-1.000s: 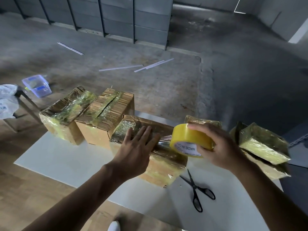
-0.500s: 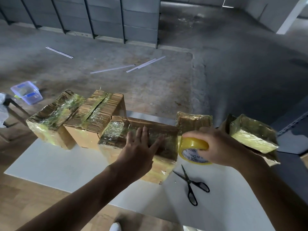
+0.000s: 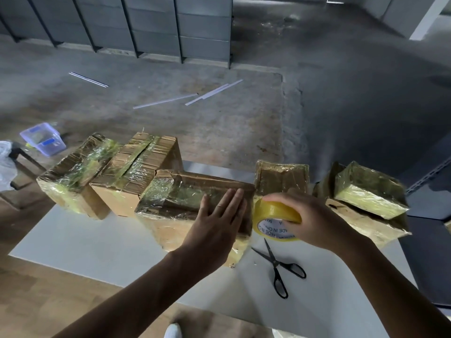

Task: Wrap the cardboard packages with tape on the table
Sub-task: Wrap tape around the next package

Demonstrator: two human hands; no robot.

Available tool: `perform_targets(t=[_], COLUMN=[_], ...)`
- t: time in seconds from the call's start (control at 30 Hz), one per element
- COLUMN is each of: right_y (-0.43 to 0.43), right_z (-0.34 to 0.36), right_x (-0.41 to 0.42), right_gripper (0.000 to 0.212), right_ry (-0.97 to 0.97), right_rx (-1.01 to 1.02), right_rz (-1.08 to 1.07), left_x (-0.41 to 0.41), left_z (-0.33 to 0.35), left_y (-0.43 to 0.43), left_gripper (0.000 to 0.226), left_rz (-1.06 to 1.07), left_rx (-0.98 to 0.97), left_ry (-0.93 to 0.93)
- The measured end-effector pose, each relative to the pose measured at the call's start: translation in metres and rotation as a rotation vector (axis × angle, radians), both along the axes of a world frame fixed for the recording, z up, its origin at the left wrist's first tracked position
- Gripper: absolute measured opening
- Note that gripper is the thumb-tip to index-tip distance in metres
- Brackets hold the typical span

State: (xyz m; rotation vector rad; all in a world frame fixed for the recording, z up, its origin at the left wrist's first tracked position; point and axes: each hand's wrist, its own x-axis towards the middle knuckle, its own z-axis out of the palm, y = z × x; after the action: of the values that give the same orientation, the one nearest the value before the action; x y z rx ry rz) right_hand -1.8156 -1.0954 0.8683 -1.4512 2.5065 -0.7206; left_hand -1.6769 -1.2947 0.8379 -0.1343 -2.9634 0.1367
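A tape-covered cardboard package (image 3: pixel 180 198) lies in the middle of the white table (image 3: pixel 85 242). My left hand (image 3: pixel 217 223) rests flat on its top right end, fingers together. My right hand (image 3: pixel 310 218) grips a yellow tape roll (image 3: pixel 275 219) held against the package's right end, close to the table. Two taped packages (image 3: pixel 75 176) (image 3: pixel 139 172) stand to the left. Another one (image 3: pixel 280 176) sits behind the roll, and two stacked ones (image 3: pixel 368 191) are at the right.
Black scissors (image 3: pixel 278 267) lie open on the table just in front of the roll. A clear plastic box (image 3: pixel 42 139) sits on the concrete floor at the left, beside a chair with a white bag (image 3: pixel 6 164). White strips (image 3: pixel 185 97) lie on the floor beyond.
My right hand has brought the tape roll down from above the package's top to its right end. My left hand slid a little to the right along the top.
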Motion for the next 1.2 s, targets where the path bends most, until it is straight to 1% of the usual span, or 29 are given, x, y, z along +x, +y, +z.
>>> perform_targets(t=[0.1, 0.13, 0.23, 0.37, 0.43, 0.57, 0.67, 0.7, 0.77, 0.8, 0.83, 0.9, 0.97, 1.0, 1.03, 1.1, 1.13, 1.2], right_y=[0.004, 0.005, 0.005, -0.004, -0.011, -0.028, -0.037, -0.037, -0.036, -0.035, -0.036, -0.036, -0.035, -0.034, -0.033, -0.034, -0.035, -0.039], right_z=[-0.007, -0.008, -0.004, 0.006, 0.007, -0.005, 0.015, 0.024, 0.029, 0.027, 0.024, 0.019, 0.023, 0.024, 0.026, 0.024, 0.023, 0.019], right_x=[0.000, 0.000, 0.001, 0.007, 0.008, 0.010, 0.000, -0.006, -0.015, -0.014, -0.011, -0.004, -0.001, -0.002, -0.002, -0.004, -0.005, -0.004], right_gripper=[0.061, 0.064, 0.065, 0.056, 0.056, 0.047, 0.046, 0.048, 0.051, 0.054, 0.057, 0.060, 0.067, 0.072, 0.075, 0.069, 0.064, 0.056], right_ry=[-0.028, -0.017, 0.006, -0.113, -0.134, -0.040, 0.076, 0.140, 0.263, 0.257, 0.202, 0.112, 0.159, 0.141, 0.072, -0.041, -0.039, 0.008], right_rx=[-0.060, -0.086, -0.224, -0.594, -0.679, -0.597, -0.541, -0.470, -0.231, -0.117, -0.031, 0.060, 0.037, 0.004, -0.033, -0.176, -0.248, -0.273], right_rz=[-0.007, -0.005, -0.012, -0.077, -0.085, 0.000, 0.025, 0.045, 0.108, 0.137, 0.157, 0.174, 0.174, 0.162, 0.132, 0.070, 0.045, 0.049], left_x=[-0.002, -0.001, 0.003, 0.015, 0.018, 0.021, 0.023, 0.025, 0.030, 0.033, 0.035, 0.039, 0.041, 0.042, 0.043, 0.043, 0.043, 0.043], left_z=[-0.003, -0.003, 0.008, 0.023, 0.022, 0.016, 0.016, 0.017, 0.019, 0.020, 0.019, 0.014, 0.009, 0.006, 0.003, -0.006, -0.012, -0.026], left_y=[-0.001, -0.002, -0.010, -0.014, -0.018, -0.034, -0.045, -0.050, -0.062, -0.068, -0.072, -0.076, -0.078, -0.078, -0.078, -0.077, -0.077, -0.080], left_gripper=[0.064, 0.064, 0.078, 0.066, 0.064, 0.065, 0.065, 0.064, 0.064, 0.065, 0.067, 0.066, 0.062, 0.061, 0.060, 0.059, 0.059, 0.059], left_rz=[-0.033, -0.046, -0.047, -0.034, -0.024, 0.010, 0.014, 0.031, 0.077, 0.084, 0.080, 0.078, 0.083, 0.082, 0.078, 0.064, 0.056, 0.066], left_rx=[0.005, 0.028, 0.133, 0.394, 0.484, 0.559, 0.596, 0.628, 0.708, 0.733, 0.743, 0.757, 0.782, 0.797, 0.820, 0.908, 0.965, 1.068], left_ry=[0.084, 0.097, 0.127, 0.234, 0.262, 0.305, 0.325, 0.341, 0.366, 0.366, 0.362, 0.369, 0.410, 0.434, 0.459, 0.507, 0.511, 0.470])
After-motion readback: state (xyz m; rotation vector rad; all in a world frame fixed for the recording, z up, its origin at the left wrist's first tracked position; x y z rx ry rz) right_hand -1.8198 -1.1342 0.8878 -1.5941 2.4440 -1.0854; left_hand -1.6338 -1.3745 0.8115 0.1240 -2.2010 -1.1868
